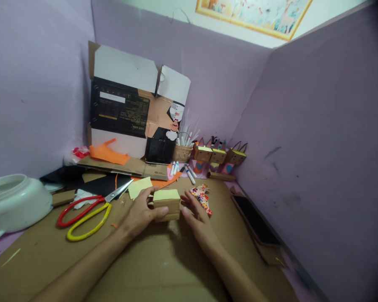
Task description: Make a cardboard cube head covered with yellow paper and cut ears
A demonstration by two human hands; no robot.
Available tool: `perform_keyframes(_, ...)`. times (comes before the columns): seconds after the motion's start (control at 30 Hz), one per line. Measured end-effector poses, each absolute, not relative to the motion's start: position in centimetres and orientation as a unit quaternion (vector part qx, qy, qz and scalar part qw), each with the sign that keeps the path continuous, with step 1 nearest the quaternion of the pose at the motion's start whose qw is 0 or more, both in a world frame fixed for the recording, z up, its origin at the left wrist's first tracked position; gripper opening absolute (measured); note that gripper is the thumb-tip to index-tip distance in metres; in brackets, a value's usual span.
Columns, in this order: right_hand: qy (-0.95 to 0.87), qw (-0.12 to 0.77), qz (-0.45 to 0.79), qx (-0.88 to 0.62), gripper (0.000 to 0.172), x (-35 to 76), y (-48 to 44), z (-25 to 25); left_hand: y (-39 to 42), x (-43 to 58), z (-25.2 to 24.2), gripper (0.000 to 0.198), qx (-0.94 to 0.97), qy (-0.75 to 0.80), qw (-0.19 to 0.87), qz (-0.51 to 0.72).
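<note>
A small cardboard box with a pale yellow paper top stands on the brown cardboard work surface. My left hand grips its left side, thumb along the front. My right hand presses against its right side with fingers together. A piece of floral patterned paper lies just right of my right hand. A loose pale yellow paper square lies behind my left hand.
Scissors with red and yellow handles lie to the left, next to a white bowl. At the back stand an opened cardboard carton, a basket of pens and three small finished paper boxes. A dark phone lies at right.
</note>
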State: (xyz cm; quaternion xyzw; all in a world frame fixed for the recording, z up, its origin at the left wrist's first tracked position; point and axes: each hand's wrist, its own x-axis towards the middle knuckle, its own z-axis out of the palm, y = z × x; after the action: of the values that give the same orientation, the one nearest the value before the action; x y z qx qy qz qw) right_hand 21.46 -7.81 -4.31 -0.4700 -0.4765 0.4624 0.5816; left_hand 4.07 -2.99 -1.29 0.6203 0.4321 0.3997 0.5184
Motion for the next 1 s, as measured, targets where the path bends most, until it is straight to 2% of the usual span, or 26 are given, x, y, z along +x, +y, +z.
perform_keyframes(0.17, -0.483, 0.554, 0.534, -0.418, 0.069, 21.1, -8.0, -3.3, -3.6, 4.1, -1.1, 0.07, 0.596, 0.428, 0.566, 0.377)
perform_keyframes(0.33, -0.429, 0.585, 0.521, -0.449, 0.058, 21.4, -7.8, -3.2, -3.8, 4.3, -1.7, 0.071, 0.595, 0.314, 0.64, 0.372)
perform_keyframes(0.53, -0.436, 0.59, 0.52, -0.438, 0.053, 21.2, -8.0, -3.3, -4.0, 4.5, -1.7, 0.071, 0.564, 0.323, 0.652, 0.39)
perform_keyframes(0.73, -0.422, 0.583, 0.522, -0.457, 0.055, 21.0, -7.9, -3.9, -3.9, 4.3, -1.1, 0.056, 0.535, 0.347, 0.665, 0.388)
perform_keyframes(0.9, -0.408, 0.581, 0.579, -0.4, 0.048, 21.4, -7.8, -4.0, -3.7, 4.1, -0.9, 0.037, 0.49, 0.369, 0.683, 0.397)
perform_keyframes(1.0, -0.389, 0.586, 0.596, -0.388, 0.048, 21.4, -7.7, -3.9, -3.8, 4.1, -0.6, 0.038, 0.472, 0.385, 0.685, 0.4)
